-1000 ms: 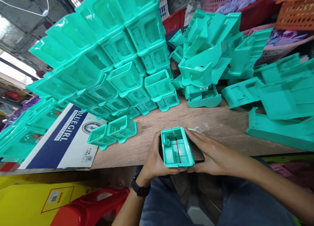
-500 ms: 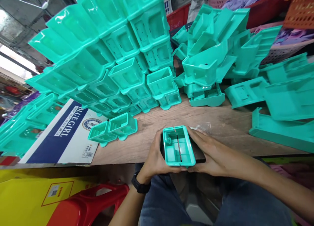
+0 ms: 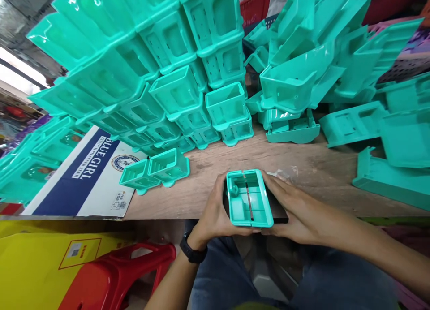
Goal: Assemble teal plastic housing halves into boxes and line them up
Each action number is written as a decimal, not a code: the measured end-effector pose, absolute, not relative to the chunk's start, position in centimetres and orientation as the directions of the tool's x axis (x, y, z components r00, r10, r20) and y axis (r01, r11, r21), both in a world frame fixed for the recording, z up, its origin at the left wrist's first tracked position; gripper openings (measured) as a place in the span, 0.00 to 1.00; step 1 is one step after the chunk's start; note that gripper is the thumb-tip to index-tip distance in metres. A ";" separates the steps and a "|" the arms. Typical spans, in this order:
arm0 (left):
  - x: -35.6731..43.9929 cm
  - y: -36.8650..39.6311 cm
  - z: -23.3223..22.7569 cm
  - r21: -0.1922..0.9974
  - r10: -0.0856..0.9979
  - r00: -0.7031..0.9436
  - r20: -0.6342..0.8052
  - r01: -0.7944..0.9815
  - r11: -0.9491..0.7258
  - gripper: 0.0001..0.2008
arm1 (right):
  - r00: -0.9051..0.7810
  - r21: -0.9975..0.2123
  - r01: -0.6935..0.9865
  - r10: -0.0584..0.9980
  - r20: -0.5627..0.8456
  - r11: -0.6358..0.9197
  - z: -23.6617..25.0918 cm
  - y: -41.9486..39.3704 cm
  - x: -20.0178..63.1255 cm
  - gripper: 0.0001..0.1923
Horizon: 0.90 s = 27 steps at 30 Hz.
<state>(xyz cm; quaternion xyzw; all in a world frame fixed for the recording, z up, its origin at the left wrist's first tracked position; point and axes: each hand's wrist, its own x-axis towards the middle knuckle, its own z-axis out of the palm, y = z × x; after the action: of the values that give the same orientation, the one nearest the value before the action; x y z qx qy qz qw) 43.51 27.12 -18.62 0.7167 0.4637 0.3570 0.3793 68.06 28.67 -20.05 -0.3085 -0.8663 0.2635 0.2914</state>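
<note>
Between my two hands is a green plastic box (image 3: 269, 213), open at the top and made of two halves with a narrow gap running down the middle. My left hand (image 3: 215, 213) wraps round its left side, thumb and fingers on the outer wall. Pressed against the other side is my right hand (image 3: 289, 207), fingers along the far edge and thumb near the front. A dark block (image 3: 279, 207) shows between the box and my right palm. The box is at the table's front edge, above my lap; its underside is hidden.
Stacked green boxes (image 3: 168, 41) rise at the back left. Two small green boxes (image 3: 169, 166) stand nearer. Loose green parts (image 3: 292, 86) pile up at the back right. A Blue Girl carton (image 3: 101, 198), a red stool (image 3: 90, 278) and a clear plastic scrap (image 3: 287, 173) are around me.
The view has shifted slightly, so the stacks sit higher and the loose parts further right. Both hands keep their hold on the box; the gap between its halves looks much the same.
</note>
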 end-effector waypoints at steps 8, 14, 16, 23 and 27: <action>43.3 26.9 -18.4 0.933 0.938 0.342 0.056 0.316 -0.170 0.66 | -0.546 -0.592 0.495 0.758 0.357 0.636 -21.4 27.4 67.3 0.70; 43.4 26.9 -19.8 0.968 0.947 0.300 0.113 0.181 -0.173 0.71 | -0.471 -0.563 0.567 0.797 0.378 0.601 -21.6 26.2 66.6 0.71; 43.7 26.6 -19.8 0.972 0.965 0.232 0.123 0.167 -0.164 0.68 | -0.465 -0.558 0.569 0.796 0.386 0.604 -21.7 26.1 66.3 0.69; 44.8 24.7 -19.2 0.989 0.994 0.035 0.108 0.093 -0.111 0.62 | -0.350 -0.505 0.679 0.839 0.415 0.533 -22.3 24.8 64.1 0.64; 44.6 24.3 -18.7 0.991 0.995 0.072 0.068 0.109 -0.075 0.59 | -0.293 -0.495 0.728 0.867 0.403 0.475 -22.8 23.5 63.0 0.62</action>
<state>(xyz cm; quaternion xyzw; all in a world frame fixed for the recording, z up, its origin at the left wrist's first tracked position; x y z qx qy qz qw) 44.60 24.31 -18.74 0.5615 0.4915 0.4716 0.4698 63.04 23.50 -22.78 -0.5005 -0.7966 0.1087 0.3210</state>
